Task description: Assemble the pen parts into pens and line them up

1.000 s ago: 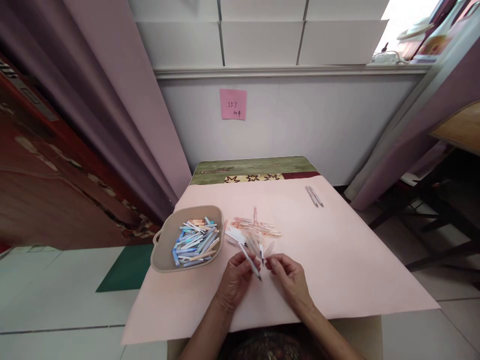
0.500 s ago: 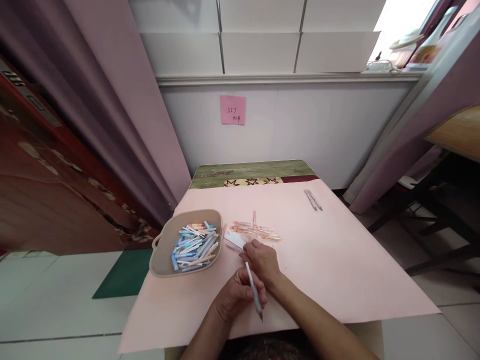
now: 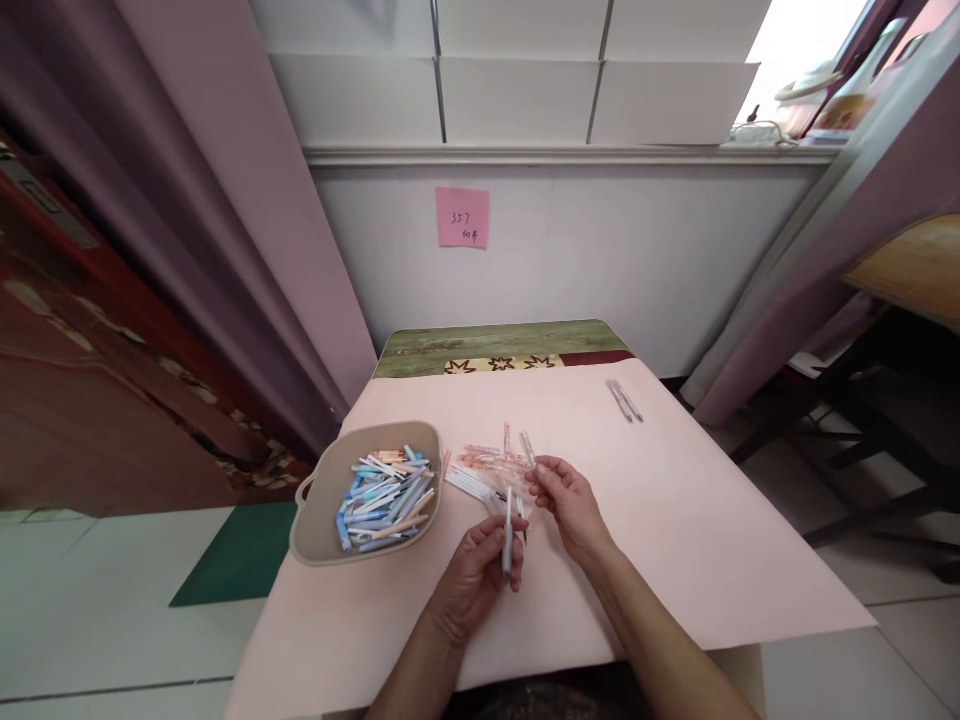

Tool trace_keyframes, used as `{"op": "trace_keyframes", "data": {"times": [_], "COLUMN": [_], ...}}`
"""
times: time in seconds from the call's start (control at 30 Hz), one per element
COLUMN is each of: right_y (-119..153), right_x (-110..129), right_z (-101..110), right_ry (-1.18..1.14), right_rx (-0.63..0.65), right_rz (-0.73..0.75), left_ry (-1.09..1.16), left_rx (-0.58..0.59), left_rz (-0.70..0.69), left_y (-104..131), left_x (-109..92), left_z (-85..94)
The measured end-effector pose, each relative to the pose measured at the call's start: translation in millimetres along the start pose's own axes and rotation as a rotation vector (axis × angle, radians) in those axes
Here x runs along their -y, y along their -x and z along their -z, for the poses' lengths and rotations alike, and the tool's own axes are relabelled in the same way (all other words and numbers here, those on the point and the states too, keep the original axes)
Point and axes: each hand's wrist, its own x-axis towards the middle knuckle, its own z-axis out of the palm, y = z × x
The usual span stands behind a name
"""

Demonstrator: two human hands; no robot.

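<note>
The left hand (image 3: 480,565) is closed around a pen (image 3: 508,530), which it holds nearly upright above the pink sheet (image 3: 675,520), near the front edge of the table (image 3: 495,340). The fingers wrap the lower part of the pen and its upper end stands free above the fist. The right hand (image 3: 566,500) is just beside it, a little further from the front edge, and it pinches a small clear cap (image 3: 526,447) between thumb and fingertips; the other fingers are curled loosely. The cap looks transparent, but it is small and I cannot tell its exact form. The two hands are close but do not touch each other. Just behind them, near the middle of the sheet, lies a pile of loose parts (image 3: 491,465): pale orange pieces and some white tubes, spread flat on the paper. At the left edge of the table stands a beige tray (image 3: 315,520) with a small handle on its left side, and it is filled with short blue, white and orange caps (image 3: 382,490) in a heap. Well apart from all this, towards the far right corner of the sheet, two pens (image 3: 624,400) lie side by side. The far edge of the table is not covered by the sheet and shows a green cloth with a star pattern. On the wall behind the table a pink note (image 3: 462,216) is stuck.
</note>
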Motion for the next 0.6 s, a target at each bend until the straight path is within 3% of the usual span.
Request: {"op": "trace_keyframes", "data": {"times": [0.13,0.6], "right_y": [4.6,19.1], "right_x": [2.9,3.4], "right_z": [7.9,-0.3], "right_ry": [-0.253,-0.139], "right_rx": [0.014,0.112], "right_rz": [-0.171,-0.096], "left_ry": [-0.008,-0.073], "left_rx": [-0.043,-0.044], "left_rz": [0.016,0.051], "left_y": [-3.7,-0.1], "left_x": [-0.9,0.7], "left_z": [-3.5,-4.1]}}
